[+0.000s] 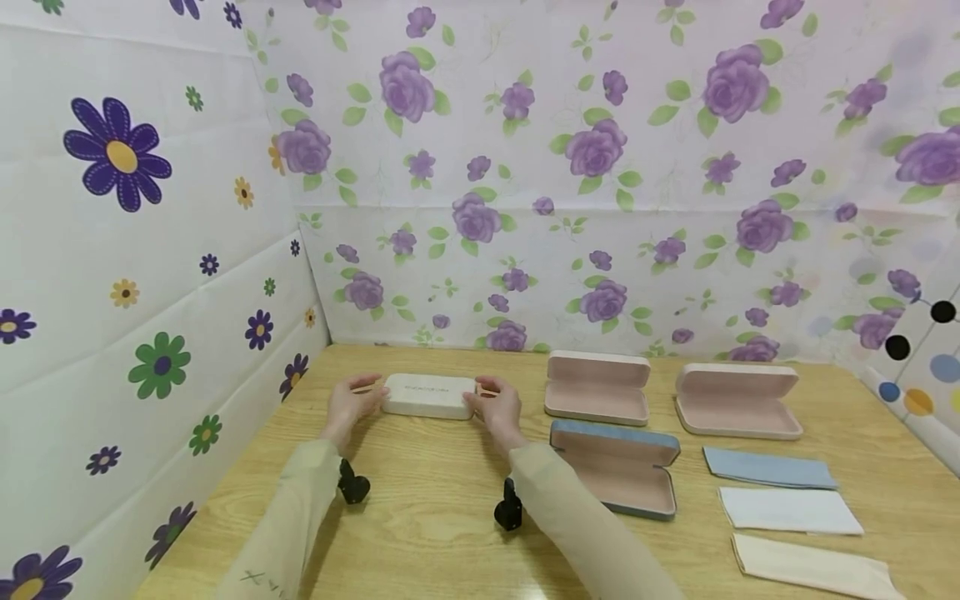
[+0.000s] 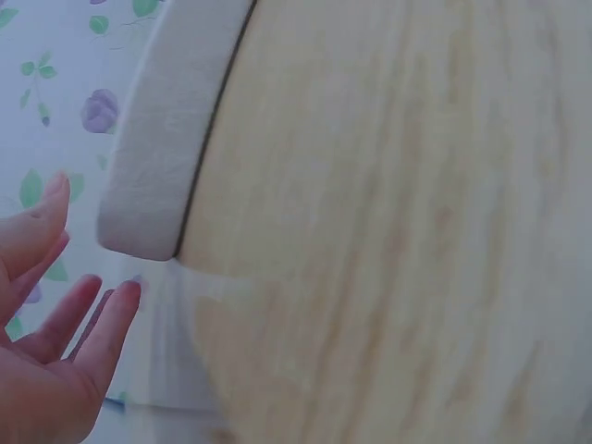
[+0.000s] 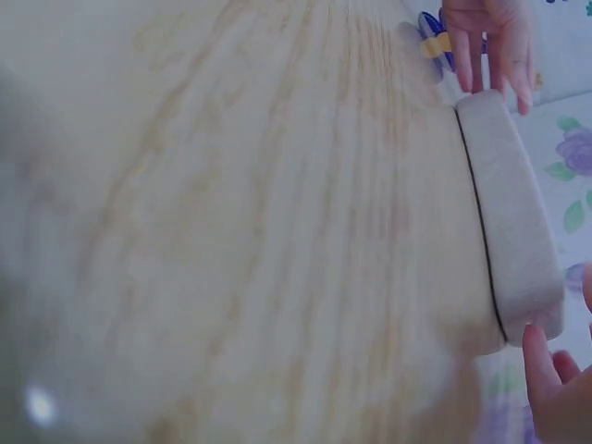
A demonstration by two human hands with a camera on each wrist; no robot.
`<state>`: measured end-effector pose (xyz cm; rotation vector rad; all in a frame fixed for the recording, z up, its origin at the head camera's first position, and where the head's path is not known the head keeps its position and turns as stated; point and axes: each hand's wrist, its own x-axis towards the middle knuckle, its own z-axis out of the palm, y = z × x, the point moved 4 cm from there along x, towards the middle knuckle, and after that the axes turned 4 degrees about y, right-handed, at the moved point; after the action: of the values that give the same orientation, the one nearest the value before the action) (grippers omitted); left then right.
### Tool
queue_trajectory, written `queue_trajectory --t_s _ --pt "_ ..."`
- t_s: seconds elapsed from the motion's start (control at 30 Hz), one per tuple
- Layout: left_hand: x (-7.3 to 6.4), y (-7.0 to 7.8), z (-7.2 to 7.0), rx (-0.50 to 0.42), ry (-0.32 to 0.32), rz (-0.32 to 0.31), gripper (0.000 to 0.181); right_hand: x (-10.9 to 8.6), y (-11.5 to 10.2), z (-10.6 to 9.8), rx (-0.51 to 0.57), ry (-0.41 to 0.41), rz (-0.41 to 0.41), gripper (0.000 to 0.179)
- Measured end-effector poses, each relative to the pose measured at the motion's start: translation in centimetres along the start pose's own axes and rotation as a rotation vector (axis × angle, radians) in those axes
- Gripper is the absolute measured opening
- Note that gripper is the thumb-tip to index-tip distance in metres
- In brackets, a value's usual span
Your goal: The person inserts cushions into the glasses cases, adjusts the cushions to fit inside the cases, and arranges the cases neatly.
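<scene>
A closed white glasses case [image 1: 429,395] with faint lettering on its lid lies on the table between both hands. At its left end is my left hand [image 1: 352,406], fingers spread and relaxed; the left wrist view shows a small gap between the fingers [image 2: 116,324] and the end of the case [image 2: 162,148]. My right hand [image 1: 498,408] is at the opposite end, its extended fingertips right at the corner in the right wrist view. Neither hand is curled round the case [image 3: 513,217]. Its underside is hidden against the wood.
Right of the hands stand two open pale glasses cases [image 1: 596,400] [image 1: 738,412] and an open blue one [image 1: 622,475], all pink-lined. Folded blue [image 1: 768,468], white [image 1: 791,510] and cream [image 1: 813,567] cloths lie at the far right. Flowered sheets [image 1: 480,167] hang behind the wooden table [image 1: 420,517].
</scene>
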<state>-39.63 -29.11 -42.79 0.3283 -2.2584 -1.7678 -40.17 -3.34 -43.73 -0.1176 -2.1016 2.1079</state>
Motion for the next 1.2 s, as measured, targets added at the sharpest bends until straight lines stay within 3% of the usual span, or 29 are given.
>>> queue_trajectory --t_s 0.2,0.27,0.3,0.43,0.5,0.53,0.63,0.77,0.93,1.2 --pt "0.3 1.3 -0.8 0.004 0.007 0.098 0.043 -0.4 -1.5 -0.4 0.067 -0.004 -0.019 0.034" --pt "2.2 -0.2 -1.1 -0.052 -0.040 0.157 0.043 -0.6 -2.0 -0.4 0.069 -0.005 -0.010 0.034" --pt "2.1 0.0 -1.1 -0.056 -0.048 0.161 0.043 -0.6 -2.3 -0.5 0.073 -0.008 -0.003 0.034" --pt "0.7 2.4 -0.8 -0.088 -0.098 0.159 0.045 -0.7 -3.7 -1.0 0.071 -0.015 0.012 0.035" --pt "-2.2 6.1 -0.3 -0.066 -0.107 0.128 0.045 -0.6 -4.6 -1.6 0.087 -0.031 0.007 0.035" --pt "-2.7 6.9 0.0 -0.090 -0.128 0.133 0.046 -0.5 -5.0 -1.9 0.096 -0.042 0.006 0.035" --pt "-3.4 8.6 1.0 -0.159 -0.194 0.151 0.045 -0.2 -6.9 -3.0 0.134 -0.091 -0.006 0.035" --pt "-3.3 9.7 2.8 -0.231 -0.282 0.198 0.047 0.2 -9.3 -4.8 0.181 -0.142 -0.016 0.034" --pt "-3.9 11.2 5.3 -0.241 -0.349 0.204 0.049 0.8 -11.4 -7.5 0.194 -0.162 -0.007 0.035" --pt "-5.9 14.2 9.8 -0.250 -0.433 0.234 0.046 1.3 -13.4 -12.1 0.170 -0.252 -0.059 0.044"
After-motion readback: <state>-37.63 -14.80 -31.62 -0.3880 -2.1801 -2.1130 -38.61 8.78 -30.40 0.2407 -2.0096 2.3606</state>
